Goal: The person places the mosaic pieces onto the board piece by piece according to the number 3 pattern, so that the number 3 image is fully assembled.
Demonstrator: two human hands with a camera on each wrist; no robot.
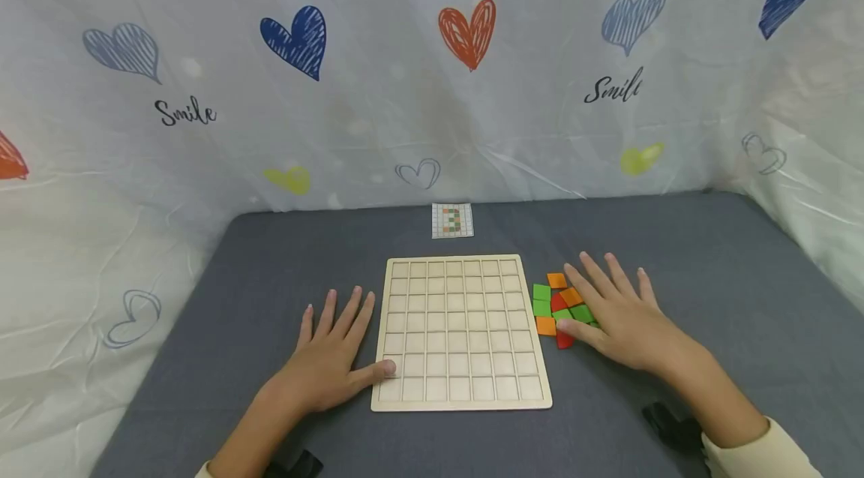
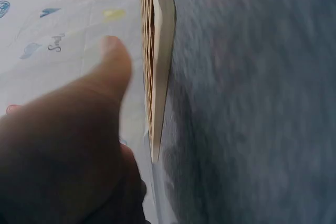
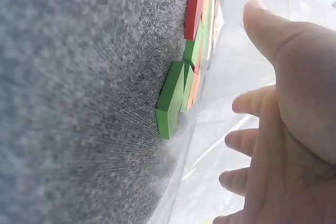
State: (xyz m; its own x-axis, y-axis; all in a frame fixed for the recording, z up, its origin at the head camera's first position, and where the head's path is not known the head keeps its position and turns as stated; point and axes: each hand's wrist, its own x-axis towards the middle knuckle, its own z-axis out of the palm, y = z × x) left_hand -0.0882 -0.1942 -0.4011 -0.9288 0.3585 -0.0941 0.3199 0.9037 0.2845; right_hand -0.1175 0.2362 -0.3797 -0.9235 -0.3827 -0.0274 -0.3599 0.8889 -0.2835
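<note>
A square wooden grid board (image 1: 462, 406) lies flat on the grey cloth, its cells showing bare wood. My left hand (image 1: 324, 374) is spread at the board's left side, the thumb overlapping the lower-left cells. In the left wrist view the thumb shows beside the board's thick edge (image 2: 167, 30). Right of the board, my right hand (image 1: 624, 324) hovers with fingers spread, partly covering a loose cluster of green tiles (image 1: 542, 292), orange tiles (image 1: 556, 281) and red tiles (image 1: 565, 341). The right wrist view shows a thick green tile (image 3: 170, 95) below that hand, with nothing in its grasp.
A small printed card (image 1: 452, 220) with a coloured grid pattern lies behind the board. The grey tablecloth (image 1: 324, 245) spreads out on all sides. A white curtain (image 1: 378, 103) with hearts and "Smile" lettering hangs at the back. Dark straps (image 1: 671, 425) show near the wrists.
</note>
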